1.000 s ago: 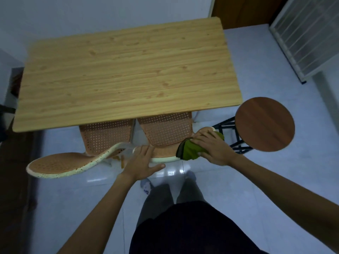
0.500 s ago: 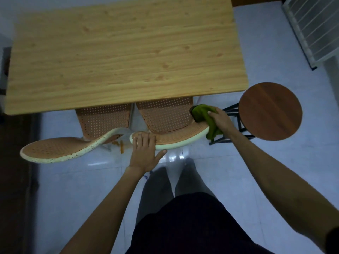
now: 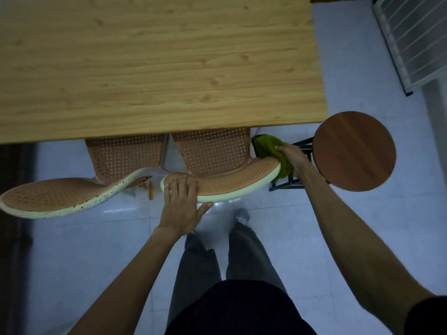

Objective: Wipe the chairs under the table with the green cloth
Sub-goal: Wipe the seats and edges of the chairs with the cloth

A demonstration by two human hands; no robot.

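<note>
The right hand [image 3: 291, 154], its grip pinching the green cloth [image 3: 272, 151], has barely shifted along the right chair [image 3: 232, 182] backrest's end; left hand [image 3: 181, 204] stays spread flat, seemingly bracing it.

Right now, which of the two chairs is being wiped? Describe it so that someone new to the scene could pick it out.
Start at the wooden table; two perforated orange chairs are tucked under its near edge. It is the right chair, next to the round brown stool. Only this one has the left hand on its backrest and the green cloth, held by the right hand, at its end.
</note>
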